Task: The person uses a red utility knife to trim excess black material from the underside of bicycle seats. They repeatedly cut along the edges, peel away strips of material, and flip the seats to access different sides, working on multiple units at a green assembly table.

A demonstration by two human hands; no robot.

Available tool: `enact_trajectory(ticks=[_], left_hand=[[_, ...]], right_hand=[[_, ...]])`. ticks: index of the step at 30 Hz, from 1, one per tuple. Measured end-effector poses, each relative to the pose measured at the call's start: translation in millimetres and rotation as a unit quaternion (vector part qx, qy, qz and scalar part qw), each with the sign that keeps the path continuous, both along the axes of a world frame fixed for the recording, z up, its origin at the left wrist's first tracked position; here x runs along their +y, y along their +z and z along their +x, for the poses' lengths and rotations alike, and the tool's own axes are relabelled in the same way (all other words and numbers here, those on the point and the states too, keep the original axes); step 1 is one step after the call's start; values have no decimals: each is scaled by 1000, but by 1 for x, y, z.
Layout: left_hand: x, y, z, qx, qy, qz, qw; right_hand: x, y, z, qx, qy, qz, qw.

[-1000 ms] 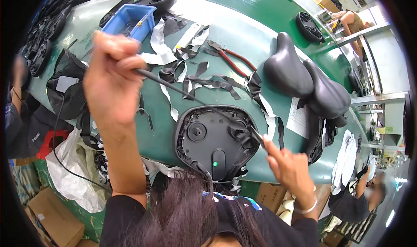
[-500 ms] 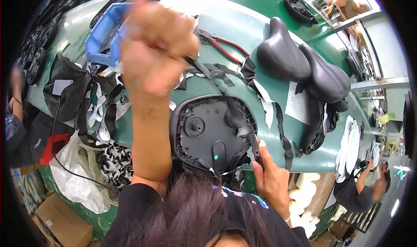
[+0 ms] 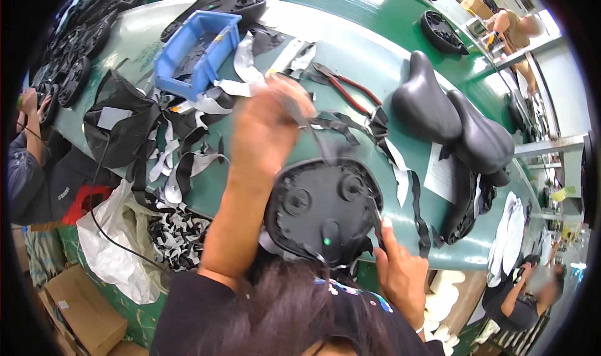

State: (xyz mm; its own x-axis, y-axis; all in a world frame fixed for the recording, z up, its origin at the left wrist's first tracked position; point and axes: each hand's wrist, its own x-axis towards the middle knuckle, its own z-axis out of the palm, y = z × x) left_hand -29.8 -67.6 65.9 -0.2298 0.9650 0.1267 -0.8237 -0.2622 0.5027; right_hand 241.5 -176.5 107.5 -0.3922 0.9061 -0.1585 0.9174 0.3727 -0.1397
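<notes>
Left hand [image 3: 269, 121], blurred, is gripping a dark strip [image 3: 324, 142] that is running toward the far edge of a black seat base [image 3: 311, 223]. This base is lying underside up on the near side of the green table [image 3: 463, 252], between the hands. Right hand [image 3: 402, 271] is gripping a slim dark tool [image 3: 377, 224] beside the base's right rim. Farther off, from left to right, a blue bin [image 3: 218, 60], red-handled pliers [image 3: 349, 95] and two black saddles [image 3: 426, 105] are resting on the table.

The saddle base [image 3: 311, 223] is black with a bright green dot [image 3: 327, 241]; beyond it are a blue bin [image 3: 214, 65] and red-handled pliers [image 3: 332, 75], to its right black saddles [image 3: 427, 105], to its left black-and-white scraps [image 3: 178, 237].
</notes>
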Motion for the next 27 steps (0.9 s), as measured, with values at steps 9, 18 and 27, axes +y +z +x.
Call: enact_trajectory(ticks=[9,18,27], left_hand=[[4,-47,-44,782,279,-37,557],[-58,-55,-7,824,50,-22,564],[-43,-35,24,747,88,8,659]], right_hand=[[52,-41,-26,413,-225,-53,881],[222,-37,-39,654,-165,-78,734],[156,-63,14,486,-170,-44,856]])
